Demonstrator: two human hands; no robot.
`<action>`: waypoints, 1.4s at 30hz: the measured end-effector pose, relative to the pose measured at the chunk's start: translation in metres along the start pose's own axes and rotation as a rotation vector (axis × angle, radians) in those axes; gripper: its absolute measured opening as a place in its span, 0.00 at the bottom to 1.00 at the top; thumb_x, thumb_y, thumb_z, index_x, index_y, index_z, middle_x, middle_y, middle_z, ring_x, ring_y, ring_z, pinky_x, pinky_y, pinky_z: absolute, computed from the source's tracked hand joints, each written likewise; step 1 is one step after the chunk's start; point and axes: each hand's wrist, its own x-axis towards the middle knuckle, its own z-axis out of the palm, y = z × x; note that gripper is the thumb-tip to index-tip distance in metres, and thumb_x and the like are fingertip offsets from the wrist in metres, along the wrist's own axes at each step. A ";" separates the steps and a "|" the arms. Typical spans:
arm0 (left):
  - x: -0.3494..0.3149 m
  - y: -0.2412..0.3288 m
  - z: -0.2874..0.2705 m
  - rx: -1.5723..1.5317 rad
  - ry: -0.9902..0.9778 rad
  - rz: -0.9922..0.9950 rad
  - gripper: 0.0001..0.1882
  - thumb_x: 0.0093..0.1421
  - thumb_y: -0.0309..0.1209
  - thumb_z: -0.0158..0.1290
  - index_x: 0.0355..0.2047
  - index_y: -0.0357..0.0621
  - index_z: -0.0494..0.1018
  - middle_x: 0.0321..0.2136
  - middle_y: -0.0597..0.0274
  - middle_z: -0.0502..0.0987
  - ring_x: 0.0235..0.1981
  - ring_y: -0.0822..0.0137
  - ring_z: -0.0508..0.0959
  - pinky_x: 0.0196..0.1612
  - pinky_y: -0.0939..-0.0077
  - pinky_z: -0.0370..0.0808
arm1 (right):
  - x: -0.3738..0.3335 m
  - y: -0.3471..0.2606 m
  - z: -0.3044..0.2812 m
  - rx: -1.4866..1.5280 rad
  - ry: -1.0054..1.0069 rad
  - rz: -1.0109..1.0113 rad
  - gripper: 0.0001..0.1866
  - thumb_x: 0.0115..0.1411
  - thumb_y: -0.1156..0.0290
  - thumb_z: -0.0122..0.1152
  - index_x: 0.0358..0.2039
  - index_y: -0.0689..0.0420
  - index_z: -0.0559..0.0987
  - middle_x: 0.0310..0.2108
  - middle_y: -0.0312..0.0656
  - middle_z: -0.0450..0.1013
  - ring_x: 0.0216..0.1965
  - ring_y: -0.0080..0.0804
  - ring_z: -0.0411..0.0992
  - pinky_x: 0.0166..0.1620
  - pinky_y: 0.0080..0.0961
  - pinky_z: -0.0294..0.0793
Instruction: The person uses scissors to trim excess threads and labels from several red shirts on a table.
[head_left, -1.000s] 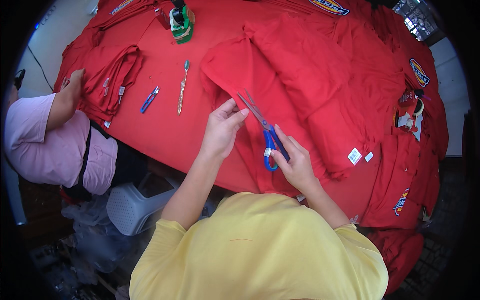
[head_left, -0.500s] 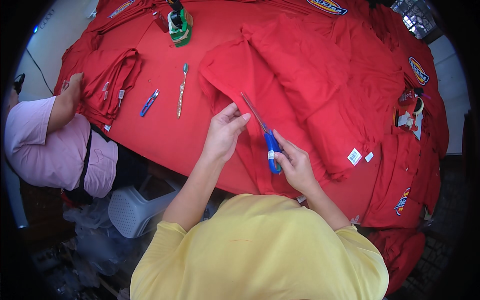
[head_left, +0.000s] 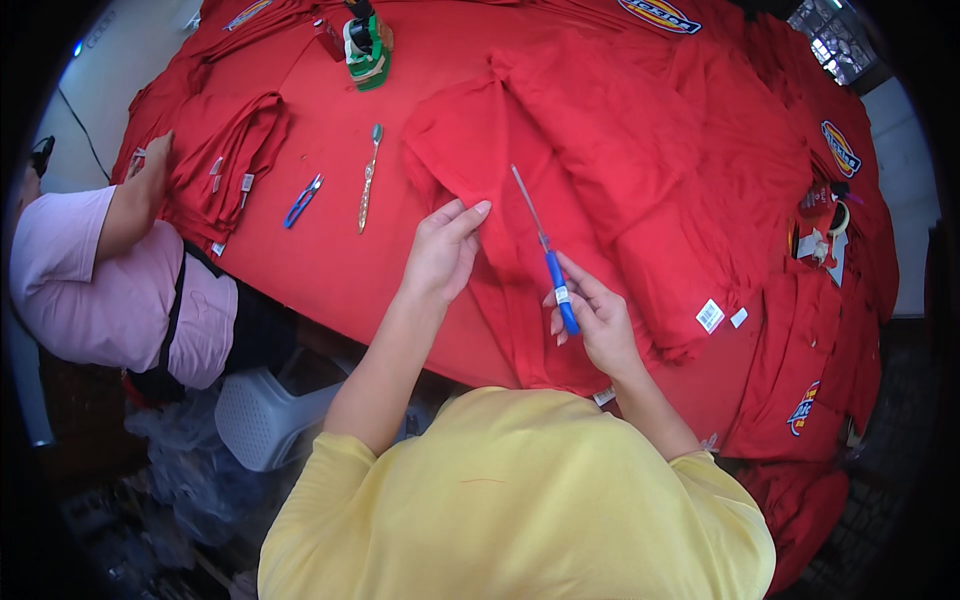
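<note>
In my right hand [head_left: 598,315] is a pair of scissors [head_left: 560,292] with blue handles, its thin blades pointing away from me over the cloth. My left hand [head_left: 447,245] is closed, thumb and fingers pinching the edge of a red garment [head_left: 540,180] spread before me. The scissor tips lie a little right of the left hand's fingers, over the cloth. White tags [head_left: 709,316] show on the garment's lower right.
Left of the garment lie blue thread snips [head_left: 302,202] and a toothbrush [head_left: 370,180]. A green tape dispenser [head_left: 368,60] stands farther back. At left, a person in pink [head_left: 130,280] touches folded red garments [head_left: 225,160]. A grey stool [head_left: 262,420] is below the table edge.
The scissors have turned narrow-side up and shifted slightly right, tips farther from my left fingers. My left hand keeps its pinch on the cloth, almost in place.
</note>
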 end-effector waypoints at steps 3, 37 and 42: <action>0.004 -0.002 -0.003 0.033 0.014 -0.026 0.08 0.60 0.27 0.52 0.40 0.41 0.72 0.37 0.65 0.76 0.42 0.76 0.73 0.51 0.78 0.66 | 0.000 -0.001 0.000 -0.119 0.047 -0.093 0.25 0.63 0.75 0.47 0.61 0.62 0.61 0.32 0.38 0.70 0.26 0.20 0.69 0.31 0.17 0.71; -0.002 0.023 0.016 0.436 -0.038 0.051 0.12 0.64 0.32 0.47 0.39 0.35 0.75 0.32 0.61 0.77 0.32 0.74 0.76 0.40 0.78 0.74 | 0.110 -0.058 0.024 -0.052 -0.091 -0.323 0.27 0.55 0.80 0.57 0.56 0.66 0.63 0.35 0.39 0.71 0.37 0.22 0.72 0.42 0.17 0.73; -0.005 0.025 0.020 0.461 -0.046 0.076 0.10 0.63 0.30 0.47 0.35 0.37 0.75 0.30 0.65 0.76 0.33 0.76 0.75 0.40 0.77 0.73 | 0.112 -0.059 0.021 -0.032 -0.067 -0.292 0.25 0.55 0.79 0.58 0.54 0.67 0.64 0.33 0.38 0.71 0.34 0.20 0.72 0.38 0.14 0.72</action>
